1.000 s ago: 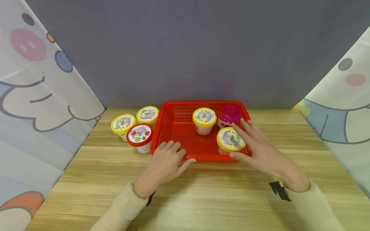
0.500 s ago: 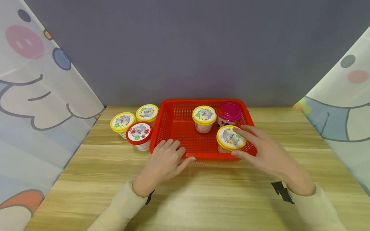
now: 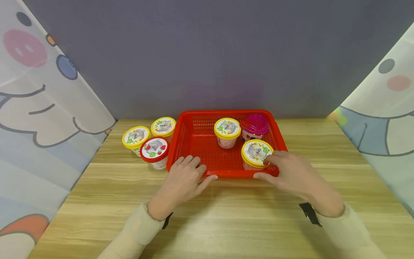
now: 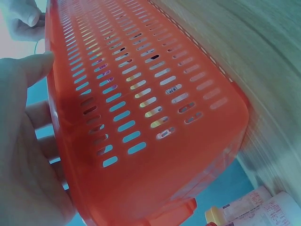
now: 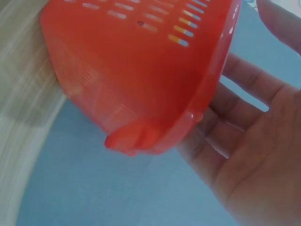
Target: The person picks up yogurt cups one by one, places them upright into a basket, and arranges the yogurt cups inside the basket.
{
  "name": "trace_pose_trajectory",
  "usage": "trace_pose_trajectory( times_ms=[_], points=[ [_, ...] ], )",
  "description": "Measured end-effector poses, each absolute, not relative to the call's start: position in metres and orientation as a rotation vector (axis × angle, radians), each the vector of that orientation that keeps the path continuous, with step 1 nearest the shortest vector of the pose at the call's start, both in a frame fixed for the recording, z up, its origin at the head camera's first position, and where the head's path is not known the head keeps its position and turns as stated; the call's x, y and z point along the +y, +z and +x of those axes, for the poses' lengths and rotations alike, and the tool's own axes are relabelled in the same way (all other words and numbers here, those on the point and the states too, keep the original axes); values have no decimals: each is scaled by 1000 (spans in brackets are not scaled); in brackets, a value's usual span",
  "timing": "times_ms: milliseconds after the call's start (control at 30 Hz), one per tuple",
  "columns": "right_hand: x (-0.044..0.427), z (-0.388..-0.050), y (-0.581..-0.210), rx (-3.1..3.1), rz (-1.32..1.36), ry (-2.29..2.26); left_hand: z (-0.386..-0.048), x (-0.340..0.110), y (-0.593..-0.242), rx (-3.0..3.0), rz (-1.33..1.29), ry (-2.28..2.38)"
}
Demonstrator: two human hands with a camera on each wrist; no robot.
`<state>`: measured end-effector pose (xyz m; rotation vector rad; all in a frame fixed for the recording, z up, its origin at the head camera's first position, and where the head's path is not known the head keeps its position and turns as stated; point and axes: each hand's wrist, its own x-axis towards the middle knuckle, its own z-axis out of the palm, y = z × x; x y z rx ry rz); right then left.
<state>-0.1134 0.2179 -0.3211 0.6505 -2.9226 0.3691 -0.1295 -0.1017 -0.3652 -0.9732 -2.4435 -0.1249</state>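
Observation:
My left hand (image 3: 184,184) grips the front rim of a red plastic basket (image 3: 207,175) near its left corner; the fingers reach over the rim and the thumb lies outside. The right hand (image 3: 295,176) is at the basket's front right corner, fingers bent over the rim beside a yellow-lidded cup (image 3: 255,153). One fingertip meets that lid's edge. In the right wrist view, the fingers (image 5: 225,127) pass behind the rim, with the palm apart from the wall. Another yellow-lidded cup (image 3: 227,129) and a magenta-lidded cup (image 3: 254,124) stand upright behind, inside the basket.
Left of the basket stand two yellow-lidded cups (image 3: 136,136) (image 3: 163,126) and a red-lidded cup (image 3: 154,148) close together on the wooden table (image 3: 226,219). A grey wall (image 3: 207,57) rises behind. Cartoon-printed curtains (image 3: 35,108) flank both sides.
My right hand has come in from above the front right cup, its spread fingers bending down over the rim at the lid's edge. The left hand keeps its hold on the basket.

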Motion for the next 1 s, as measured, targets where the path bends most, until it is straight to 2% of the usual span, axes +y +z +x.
trace_pose_trajectory(
  times_ms=[1000],
  points=[
    [206,-110,-328,-2849,676,187,-126,-103,-360,-2492,-923,-131]
  ],
)
